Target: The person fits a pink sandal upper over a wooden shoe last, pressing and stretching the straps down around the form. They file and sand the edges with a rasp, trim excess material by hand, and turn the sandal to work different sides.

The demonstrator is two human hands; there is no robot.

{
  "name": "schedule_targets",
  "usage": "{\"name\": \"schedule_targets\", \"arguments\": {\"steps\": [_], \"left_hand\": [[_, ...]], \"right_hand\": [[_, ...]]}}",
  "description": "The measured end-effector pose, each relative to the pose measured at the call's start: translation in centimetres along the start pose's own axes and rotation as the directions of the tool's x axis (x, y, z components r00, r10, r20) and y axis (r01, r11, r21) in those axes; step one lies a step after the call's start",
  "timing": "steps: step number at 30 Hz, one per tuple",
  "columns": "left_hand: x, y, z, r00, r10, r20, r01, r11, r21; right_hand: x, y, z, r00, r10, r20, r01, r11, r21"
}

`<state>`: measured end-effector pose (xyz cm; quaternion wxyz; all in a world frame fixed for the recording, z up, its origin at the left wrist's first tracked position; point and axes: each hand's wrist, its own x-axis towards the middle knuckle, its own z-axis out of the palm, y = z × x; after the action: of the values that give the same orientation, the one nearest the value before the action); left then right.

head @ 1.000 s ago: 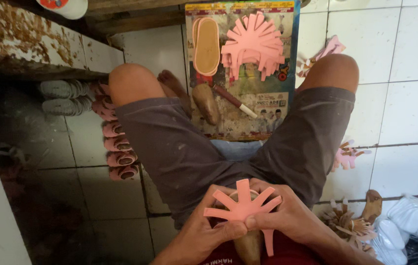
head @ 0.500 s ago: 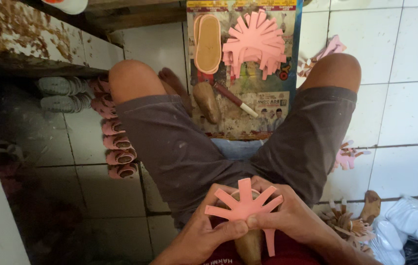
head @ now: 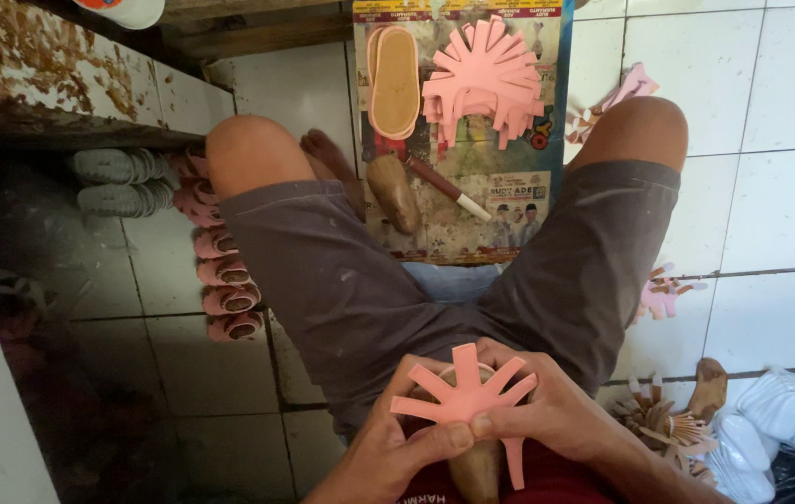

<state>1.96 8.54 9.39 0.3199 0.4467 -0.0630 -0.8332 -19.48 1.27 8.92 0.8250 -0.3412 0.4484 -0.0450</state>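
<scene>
Both of my hands hold a pink fan-shaped cut-out (head: 465, 396) with several radiating strips, close to my lap. My left hand (head: 397, 439) grips its lower left edge with the thumb on top. My right hand (head: 556, 415) pinches its right side, and one strip hangs down between them. A brown wooden shoe form (head: 477, 467) shows under the cut-out, between my hands. On a printed board (head: 509, 219) on the floor between my knees lie a stack of the same pink cut-outs (head: 481, 84), a tan sole (head: 395, 82), a second wooden shoe form (head: 393, 191) and a brush (head: 444, 184).
A row of small pink shoes (head: 220, 271) and grey shoes (head: 117, 182) lies on the tiled floor to the left, under a stained ledge (head: 52, 75). Loose pink pieces (head: 663, 294) and more parts, white soles (head: 780, 420) among them, lie to the right.
The pink cut-out has turned slightly in my hands and my fingers have shifted along its lower edge. Nothing else has moved.
</scene>
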Motion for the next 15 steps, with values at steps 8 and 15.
{"name": "schedule_targets", "arguments": {"steps": [8,15], "left_hand": [[-0.1,-0.7,-0.1,0.993,0.114,0.013,-0.114,0.990,0.082],[-0.3,-1.2,-0.1,0.995,0.096,-0.031,-0.093,0.993,0.076]], "right_hand": [[0.2,1.2,-0.5,0.995,-0.097,0.033,0.100,0.991,-0.089],[0.1,1.8,-0.5,0.993,-0.118,0.005,0.118,0.993,-0.019]]}}
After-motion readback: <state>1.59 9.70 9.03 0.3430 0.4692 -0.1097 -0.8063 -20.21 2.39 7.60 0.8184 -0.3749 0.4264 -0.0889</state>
